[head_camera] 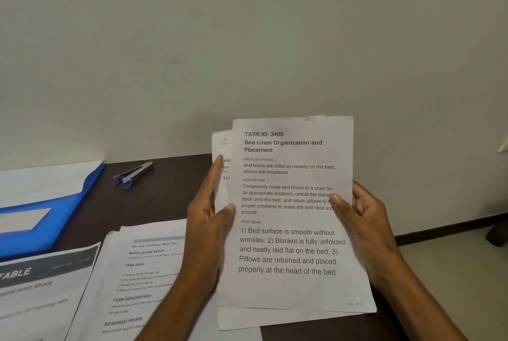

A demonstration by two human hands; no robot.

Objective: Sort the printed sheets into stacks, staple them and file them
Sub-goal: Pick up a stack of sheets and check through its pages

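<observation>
While our left hand point(209, 219) and right hand point(362, 219) pinch the thin white printed sheets point(291, 203), they stay up. We think this paper is light and floppy, so we hold both side edges.

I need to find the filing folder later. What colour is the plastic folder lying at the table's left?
Blue, in the head view: the plastic folder.

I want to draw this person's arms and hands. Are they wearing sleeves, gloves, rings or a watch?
Draw them bare. The left hand and right hand have no gloves, and no rings show on the fingers in view. Both forearms are uncovered as far as the picture goes, with no sleeve, watch or bracelet showing. The nails are short and plain, without polish.
</observation>
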